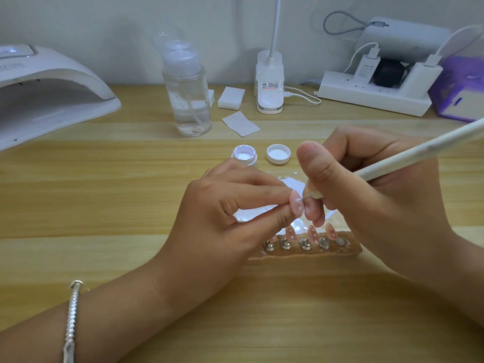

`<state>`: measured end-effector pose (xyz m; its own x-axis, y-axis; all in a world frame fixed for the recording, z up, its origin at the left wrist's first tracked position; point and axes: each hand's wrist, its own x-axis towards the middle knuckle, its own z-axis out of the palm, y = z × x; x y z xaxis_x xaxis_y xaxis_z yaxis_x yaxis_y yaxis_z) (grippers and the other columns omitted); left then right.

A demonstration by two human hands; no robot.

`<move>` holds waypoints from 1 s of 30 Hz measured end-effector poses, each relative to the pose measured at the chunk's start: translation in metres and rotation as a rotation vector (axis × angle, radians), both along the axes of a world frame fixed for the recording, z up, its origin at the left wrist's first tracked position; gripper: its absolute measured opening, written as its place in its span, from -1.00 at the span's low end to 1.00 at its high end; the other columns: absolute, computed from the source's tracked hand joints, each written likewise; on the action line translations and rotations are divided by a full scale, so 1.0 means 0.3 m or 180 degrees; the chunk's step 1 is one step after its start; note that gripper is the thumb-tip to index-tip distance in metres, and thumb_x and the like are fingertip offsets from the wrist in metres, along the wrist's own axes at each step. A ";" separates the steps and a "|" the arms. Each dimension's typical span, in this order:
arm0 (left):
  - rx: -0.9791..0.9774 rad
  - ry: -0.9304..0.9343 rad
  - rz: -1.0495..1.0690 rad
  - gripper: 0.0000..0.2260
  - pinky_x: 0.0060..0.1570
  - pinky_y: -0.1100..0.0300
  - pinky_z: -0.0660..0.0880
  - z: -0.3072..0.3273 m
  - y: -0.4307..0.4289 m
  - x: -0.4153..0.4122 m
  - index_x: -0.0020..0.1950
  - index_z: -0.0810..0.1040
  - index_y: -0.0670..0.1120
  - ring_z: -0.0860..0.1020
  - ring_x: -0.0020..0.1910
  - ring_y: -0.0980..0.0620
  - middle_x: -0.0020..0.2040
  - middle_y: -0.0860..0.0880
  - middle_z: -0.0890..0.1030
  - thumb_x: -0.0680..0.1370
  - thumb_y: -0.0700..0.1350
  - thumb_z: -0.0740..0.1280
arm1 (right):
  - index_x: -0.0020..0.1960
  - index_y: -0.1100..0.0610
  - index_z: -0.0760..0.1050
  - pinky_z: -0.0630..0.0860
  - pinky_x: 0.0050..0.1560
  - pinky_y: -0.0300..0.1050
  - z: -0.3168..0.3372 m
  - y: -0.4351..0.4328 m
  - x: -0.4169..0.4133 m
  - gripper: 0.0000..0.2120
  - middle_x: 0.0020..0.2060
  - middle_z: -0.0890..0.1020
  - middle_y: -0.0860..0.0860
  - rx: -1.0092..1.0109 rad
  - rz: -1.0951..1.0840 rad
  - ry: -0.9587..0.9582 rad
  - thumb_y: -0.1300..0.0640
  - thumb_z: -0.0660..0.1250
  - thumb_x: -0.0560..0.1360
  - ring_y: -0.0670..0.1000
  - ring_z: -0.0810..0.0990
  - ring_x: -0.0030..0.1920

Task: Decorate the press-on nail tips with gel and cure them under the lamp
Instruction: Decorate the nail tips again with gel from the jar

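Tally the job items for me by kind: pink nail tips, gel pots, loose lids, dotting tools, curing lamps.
Pink nail tips: 5 (1 in the left grip, 4 on the holder, one partly hidden)
Gel pots: 1
Loose lids: 1
Dotting tools: 1 (in the right grip)
Curing lamps: 1
Total: 9

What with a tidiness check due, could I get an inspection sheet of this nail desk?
Surface: wooden table, white gel smeared on a glossy sheet under the hands.
Job's things: dotted pink nail tip; dotting tool; holder strip carrying more tips; open gel jar beside its lid; curing lamp far left.
Clutter: pump bottle, wipes.
Grippers: left hand pinches the nail tip; right hand grips the dotting tool.
Cables: chargers and white leads at the power strip.
Surroundings: plain wall, purple box.
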<state>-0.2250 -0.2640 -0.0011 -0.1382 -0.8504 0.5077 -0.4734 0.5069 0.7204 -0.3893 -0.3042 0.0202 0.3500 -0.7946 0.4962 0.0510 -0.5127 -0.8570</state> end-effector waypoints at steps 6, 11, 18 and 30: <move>-0.0030 -0.0013 0.0000 -0.92 0.01 0.06 0.47 -0.003 0.001 0.003 -0.07 0.75 0.01 0.60 -0.07 0.02 -0.13 0.14 0.71 0.48 -0.09 0.48 | -0.36 0.19 0.43 0.42 -0.48 -0.30 -0.005 -0.005 -0.005 -0.68 -0.54 0.56 0.03 -0.0008 -0.0041 0.0020 0.14 0.33 0.55 -0.03 0.53 -0.57; -0.0025 0.0007 0.0027 -0.92 0.00 0.12 0.45 -0.004 0.001 0.001 -0.09 0.75 -0.01 0.58 -0.10 0.08 -0.14 0.15 0.70 0.48 -0.07 0.46 | -0.39 0.13 0.40 0.39 -0.57 -0.15 0.001 -0.019 -0.011 -0.63 -0.56 0.51 -0.02 0.0068 -0.0091 -0.0129 0.13 0.33 0.58 0.10 0.48 -0.59; -0.0007 0.0031 0.0117 -0.93 0.00 0.14 0.45 -0.006 0.000 -0.001 -0.12 0.75 0.02 0.59 -0.09 0.11 -0.15 0.19 0.70 0.47 -0.05 0.47 | -0.42 0.20 0.38 0.27 -0.53 -0.24 0.014 -0.073 -0.040 -0.57 -0.59 0.36 -0.06 0.0060 -0.0524 -0.0143 0.06 0.38 0.56 -0.06 0.30 -0.59; 0.0127 0.0299 0.0237 -0.94 -0.01 0.28 0.45 -0.013 -0.009 0.008 -0.10 0.71 0.07 0.61 -0.07 0.07 -0.14 0.25 0.70 0.49 -0.03 0.43 | -0.39 0.17 0.52 0.27 -0.51 -0.32 -0.079 -0.164 -0.082 -0.46 -0.61 0.38 -0.03 0.0263 -0.0737 0.0610 -0.12 0.17 0.63 -0.09 0.34 -0.57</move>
